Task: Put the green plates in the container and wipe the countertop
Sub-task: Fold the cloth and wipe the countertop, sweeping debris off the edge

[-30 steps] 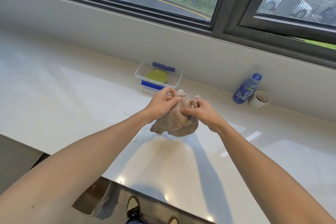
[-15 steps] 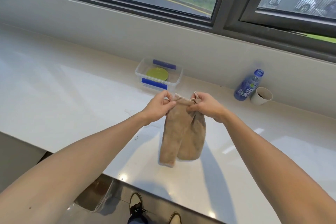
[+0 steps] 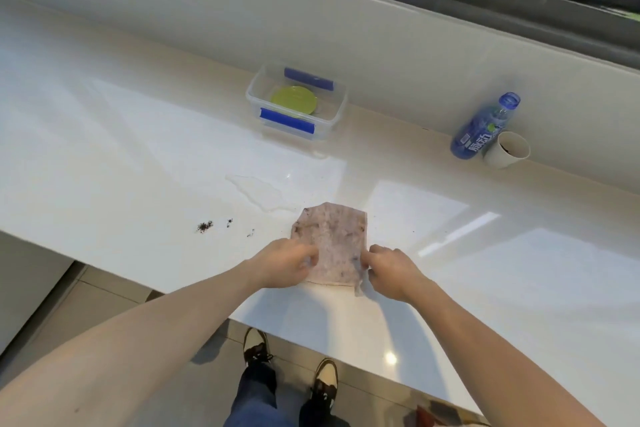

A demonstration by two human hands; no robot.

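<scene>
A stained beige cloth (image 3: 332,239) lies spread flat on the white countertop (image 3: 138,166) near its front edge. My left hand (image 3: 285,267) pinches the cloth's near left edge and my right hand (image 3: 389,270) pinches its near right edge. A green plate (image 3: 294,100) sits inside the clear container (image 3: 332,121) with blue clips at the back by the wall. A water puddle (image 3: 259,192) lies just beyond the cloth, and dark crumbs (image 3: 205,226) are scattered to its left.
A blue drink bottle (image 3: 483,128) leans next to a white paper cup (image 3: 507,149) at the back right by the wall. The counter's front edge runs just below my hands, with floor and my shoes beneath.
The cloth, bunched and then hanging in the air between my hands, now lies flat on the counter. Both hands moved down and toward me with it.
</scene>
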